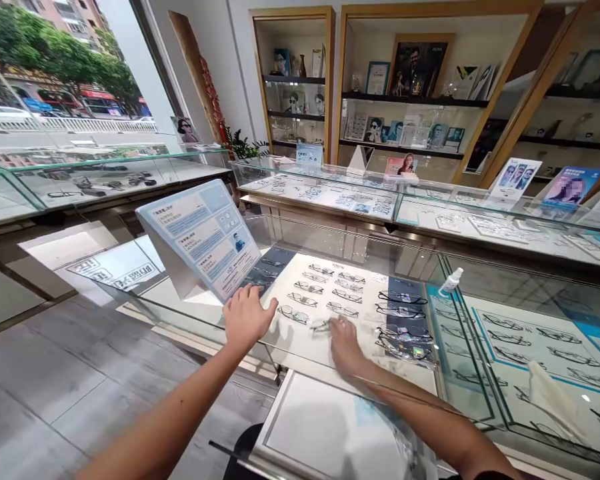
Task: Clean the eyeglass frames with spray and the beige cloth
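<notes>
Your right hand (347, 343) looks to be inside the case (180, 311), its fingers bent and apparently closed on the glasses (321, 326) at their tips. Blur hides the exact grip, so I cannot tell which part they pinch. Your left hand (246, 317) is empty, fingers spread wide near the edge of the case, with the sign (205, 241) just beyond their tips.

Keep the right fingers' pinch light and on the frame, clear of the lenses, so you leave no smears and bend no arm. Other pairs lie close: one (343, 309) just past the right fingertips, another (293, 313) to their left, and a dark board (405, 287) with more to their right. Move the glasses in small, level motions, with your knuckles high enough to pass over those rows but below the pane. Watch your forearm too, since the glass edge crosses over it. Let the left fingers press only lightly, and do not let them nudge the sign. Slow the right wrist before the fingers open, so the arms do not snag a neighbour
</notes>
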Motion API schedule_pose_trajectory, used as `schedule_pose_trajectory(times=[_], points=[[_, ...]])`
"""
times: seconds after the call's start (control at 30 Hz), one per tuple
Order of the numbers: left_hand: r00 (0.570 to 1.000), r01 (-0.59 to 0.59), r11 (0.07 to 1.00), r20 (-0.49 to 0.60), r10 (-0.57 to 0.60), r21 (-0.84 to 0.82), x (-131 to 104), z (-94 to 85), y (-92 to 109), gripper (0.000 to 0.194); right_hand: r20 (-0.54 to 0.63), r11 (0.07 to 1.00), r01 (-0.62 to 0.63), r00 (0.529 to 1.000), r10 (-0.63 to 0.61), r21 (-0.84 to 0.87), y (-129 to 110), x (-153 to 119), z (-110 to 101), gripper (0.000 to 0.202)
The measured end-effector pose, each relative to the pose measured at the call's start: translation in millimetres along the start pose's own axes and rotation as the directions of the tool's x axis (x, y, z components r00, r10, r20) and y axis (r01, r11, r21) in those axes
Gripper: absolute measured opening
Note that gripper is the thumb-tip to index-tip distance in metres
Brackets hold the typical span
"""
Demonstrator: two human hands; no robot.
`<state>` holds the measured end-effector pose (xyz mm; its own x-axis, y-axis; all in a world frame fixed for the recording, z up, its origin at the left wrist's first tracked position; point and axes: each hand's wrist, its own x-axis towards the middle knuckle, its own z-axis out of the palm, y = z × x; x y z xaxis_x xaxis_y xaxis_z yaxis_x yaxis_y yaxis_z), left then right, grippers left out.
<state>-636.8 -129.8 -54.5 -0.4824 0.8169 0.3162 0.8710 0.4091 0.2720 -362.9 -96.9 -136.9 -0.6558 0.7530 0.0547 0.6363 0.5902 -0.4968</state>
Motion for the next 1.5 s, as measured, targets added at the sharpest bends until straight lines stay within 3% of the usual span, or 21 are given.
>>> schedule_pose_trajectory(times=[0.1,0.2,0.47,0.57,0.67,0.8,0.93,1.07,1.2,1.33,1.5], points=[[1.0,-0.015,1.0,-0.012,0.015,-0.008,-2,0.7,0,0.054,0.073,0.999,0.035,0.997,-0.036,0.023,-27,-35,23,0.059],[0.999,-0.025,0.999,-0.037,0.024,-0.02,-4,2.1,0,0.056,0.166,0.99,0.083,0.981,-0.101,0.114,-48,-69,18,0.05],[0.998,-0.058,0.997,-0.028,0.057,-0.044,-6,2.3,0,0.062,0.285,0.981,-0.009,0.957,-0.047,0.193,-105,-134,-67,0.041],[0.997,-0.074,0.996,-0.02,0.073,-0.041,-8,1.6,0,0.065,0.23,0.987,0.01,0.972,-0.047,0.16,-125,-155,-103,0.041],[0.997,-0.078,0.996,-0.008,0.078,-0.037,-10,1.0,-1,0.067,0.09,0.999,0.036,0.995,-0.039,0.036,-132,-158,-147,0.043],[0.997,-0.073,0.996,0.003,0.074,-0.053,-10,1.6,-1,0.068,-0.088,0.964,-0.072,0.995,0.052,-0.254,-103,-130,-206,0.043],[0.998,-0.065,0.995,-0.01,0.065,-0.077,-7,3.5,-2,0.067,-0.131,0.846,-0.319,0.948,0.291,-0.427,-42,-88,-234,0.043],[0.998,-0.056,0.994,-0.012,0.055,-0.09,-6,2.8,-1,0.066,-0.136,0.803,-0.41,0.91,0.392,-0.432,17,-58,-232,0.044],[0.998,-0.051,0.993,-0.033,0.048,-0.105,-5,0.6,1,0.063,-0.131,0.783,-0.451,0.889,0.439,-0.429,56,-41,-224,0.047],[0.998,-0.046,0.992,-0.051,0.041,-0.118,-4,2.1,1,0.06,-0.109,0.776,-0.464,0.878,0.466,-0.428,78,-31,-219,0.047],[0.997,-0.051,0.993,-0.069,0.044,-0.11,-2,6.5,0,0.056,-0.09,0.779,-0.459,0.879,0.468,-0.428,84,-25,-220,0.048]])
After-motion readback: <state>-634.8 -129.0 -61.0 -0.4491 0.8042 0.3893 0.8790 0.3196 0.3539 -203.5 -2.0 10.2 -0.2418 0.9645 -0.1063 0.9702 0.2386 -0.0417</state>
